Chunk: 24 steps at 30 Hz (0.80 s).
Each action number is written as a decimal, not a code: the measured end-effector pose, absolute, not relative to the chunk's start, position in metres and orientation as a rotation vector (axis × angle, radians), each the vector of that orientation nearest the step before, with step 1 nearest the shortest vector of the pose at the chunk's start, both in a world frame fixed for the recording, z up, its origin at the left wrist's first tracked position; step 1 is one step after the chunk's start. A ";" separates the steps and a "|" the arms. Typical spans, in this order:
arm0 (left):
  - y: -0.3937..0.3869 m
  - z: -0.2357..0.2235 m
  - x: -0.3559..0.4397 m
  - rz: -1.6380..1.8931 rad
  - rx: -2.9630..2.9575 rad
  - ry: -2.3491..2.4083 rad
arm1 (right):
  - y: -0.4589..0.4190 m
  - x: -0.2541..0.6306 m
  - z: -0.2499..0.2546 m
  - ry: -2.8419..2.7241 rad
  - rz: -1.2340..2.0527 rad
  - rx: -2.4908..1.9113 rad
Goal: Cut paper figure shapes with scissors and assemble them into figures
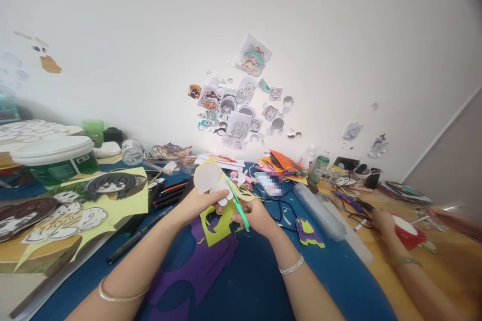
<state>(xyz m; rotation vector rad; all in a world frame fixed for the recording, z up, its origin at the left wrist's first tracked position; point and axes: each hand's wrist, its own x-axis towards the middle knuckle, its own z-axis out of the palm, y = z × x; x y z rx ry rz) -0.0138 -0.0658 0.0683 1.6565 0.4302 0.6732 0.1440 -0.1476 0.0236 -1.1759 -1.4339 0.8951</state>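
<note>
My left hand [199, 204] is closed on a white paper cut-out [209, 179] with yellow foam behind it, holding it up above the blue table [263, 281]. My right hand [255, 215] grips green-handled scissors [236, 202] whose blades meet the cut-out's right edge. A yellow offcut [216, 225] hangs below my hands, over a purple foam sheet [188, 273]. Both wrists wear bracelets.
At the right another person's hands [382, 219] work on a red-and-white piece [408, 233]. Left: a green tub [56, 158], yellow sheets with cartoon cut-outs [90, 200] and several pens [169, 193]. Behind: a clear roll [320, 208], bottles [318, 166], coloured foam stack [280, 163], stickers on the wall [233, 110].
</note>
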 end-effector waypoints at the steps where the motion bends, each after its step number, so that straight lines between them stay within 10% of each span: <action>1: -0.066 0.068 -0.014 0.661 1.666 0.441 | -0.147 0.143 0.024 -1.433 0.894 -1.182; 24: -0.059 0.068 -0.017 0.642 1.656 0.414 | -0.147 0.143 0.023 -1.412 0.891 -1.261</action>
